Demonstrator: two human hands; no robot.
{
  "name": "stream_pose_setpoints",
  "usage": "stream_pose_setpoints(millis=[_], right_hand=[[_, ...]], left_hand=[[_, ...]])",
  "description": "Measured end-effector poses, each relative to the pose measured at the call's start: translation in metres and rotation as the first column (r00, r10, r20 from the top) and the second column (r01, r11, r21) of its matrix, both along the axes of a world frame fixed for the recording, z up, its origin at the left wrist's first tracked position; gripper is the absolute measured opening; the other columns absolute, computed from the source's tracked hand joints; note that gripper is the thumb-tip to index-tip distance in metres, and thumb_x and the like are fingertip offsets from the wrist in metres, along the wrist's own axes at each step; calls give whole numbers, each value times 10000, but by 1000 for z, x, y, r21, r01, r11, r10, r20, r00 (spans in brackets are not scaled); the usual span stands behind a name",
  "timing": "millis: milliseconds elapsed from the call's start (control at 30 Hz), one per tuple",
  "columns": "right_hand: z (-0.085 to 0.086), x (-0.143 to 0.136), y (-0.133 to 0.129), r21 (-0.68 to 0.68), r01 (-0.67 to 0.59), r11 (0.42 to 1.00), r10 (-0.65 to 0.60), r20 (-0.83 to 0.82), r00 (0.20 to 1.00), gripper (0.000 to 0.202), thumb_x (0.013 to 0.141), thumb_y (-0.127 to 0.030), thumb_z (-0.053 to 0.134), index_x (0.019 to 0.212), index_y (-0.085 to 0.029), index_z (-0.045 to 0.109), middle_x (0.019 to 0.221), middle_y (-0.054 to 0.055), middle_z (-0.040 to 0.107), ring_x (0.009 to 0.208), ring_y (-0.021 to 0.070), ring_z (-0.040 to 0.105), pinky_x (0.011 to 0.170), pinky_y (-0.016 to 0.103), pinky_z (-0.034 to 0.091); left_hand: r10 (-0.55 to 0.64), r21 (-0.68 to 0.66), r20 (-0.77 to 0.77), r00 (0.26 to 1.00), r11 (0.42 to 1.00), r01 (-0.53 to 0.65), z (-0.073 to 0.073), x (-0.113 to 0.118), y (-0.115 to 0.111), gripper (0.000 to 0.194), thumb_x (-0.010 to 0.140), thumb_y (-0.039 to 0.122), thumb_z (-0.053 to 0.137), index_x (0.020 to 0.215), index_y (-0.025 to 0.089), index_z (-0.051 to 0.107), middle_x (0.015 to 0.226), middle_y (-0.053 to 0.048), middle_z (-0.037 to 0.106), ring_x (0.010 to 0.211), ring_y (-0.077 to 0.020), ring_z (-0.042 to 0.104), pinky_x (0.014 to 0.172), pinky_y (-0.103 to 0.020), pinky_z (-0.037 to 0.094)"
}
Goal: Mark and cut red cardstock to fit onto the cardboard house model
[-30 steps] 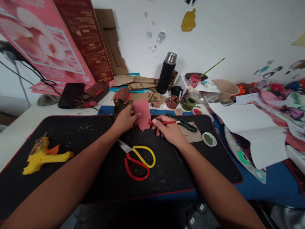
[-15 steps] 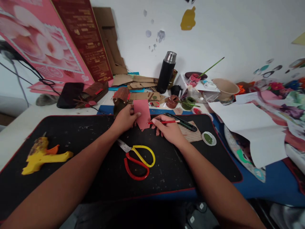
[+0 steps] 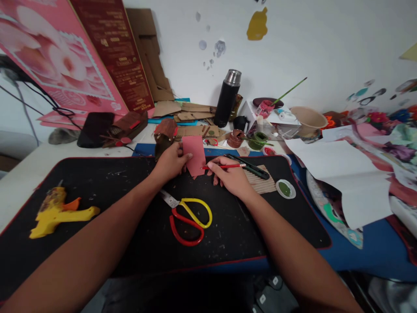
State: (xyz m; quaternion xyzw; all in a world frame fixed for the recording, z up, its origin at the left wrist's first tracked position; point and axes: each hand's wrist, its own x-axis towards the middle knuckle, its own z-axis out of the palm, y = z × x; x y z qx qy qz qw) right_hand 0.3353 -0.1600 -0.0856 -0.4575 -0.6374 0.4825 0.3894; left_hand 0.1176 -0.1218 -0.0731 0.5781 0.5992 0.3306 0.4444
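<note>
My left hand [image 3: 171, 165] pinches the left edge of a small pink sheet of card [image 3: 194, 153], thumb lying on its face. In my right hand [image 3: 230, 176] is a red pencil [image 3: 224, 166], its tip close to the card's lower right edge; whether it touches I cannot tell. A dark green utility knife [image 3: 252, 167] lies just behind my right hand, partly on a piece of corrugated cardboard [image 3: 260, 180]. Scissors [image 3: 185, 221] with one yellow and one red handle rest in front of my hands, their blade tips hidden by my left forearm.
A yellow glue gun [image 3: 61, 213] lies left on the black mat [image 3: 228, 243]. Behind stand a black thermos [image 3: 227, 100] and paint jars [image 3: 259, 141]. A lid with green paint [image 3: 286, 189] sits at right, beside white paper [image 3: 345, 174]. A phone [image 3: 95, 129] lies back left.
</note>
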Motion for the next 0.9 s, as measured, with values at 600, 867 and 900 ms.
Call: stream_pose_setpoints(millis=[600, 867, 900], right_hand=[[-1, 0, 1, 10, -2, 1000, 2, -5, 1000, 287, 998, -472, 659, 960, -190, 693, 826, 27, 750, 504, 102, 620, 425, 209, 444], [1, 0, 0, 1, 8, 1000, -7, -30, 1000, 316, 989, -502, 671, 959, -188, 691, 820, 29, 754, 493, 99, 616, 404, 207, 435], [2, 0, 0, -6, 19, 1000, -19, -49, 999, 325, 984, -512, 678, 965, -187, 689, 819, 29, 754, 492, 100, 617, 401, 206, 434]], left_hand=[[10, 4, -3, 1000, 1000, -10, 0, 1, 0, 240, 976, 146, 685, 1197, 164, 592, 682, 39, 679, 416, -106, 548, 404, -201, 352], [5, -3, -10, 1000, 1000, -5, 2, 1, -1, 206, 994, 124, 645, 1188, 157, 585, 676, 39, 672, 401, -102, 536, 393, -206, 338], [5, -5, -7, 1000, 1000, -5, 2, 1, -1, 211, 995, 123, 639, 1196, 155, 583, 675, 40, 671, 400, -104, 536, 391, -208, 337]])
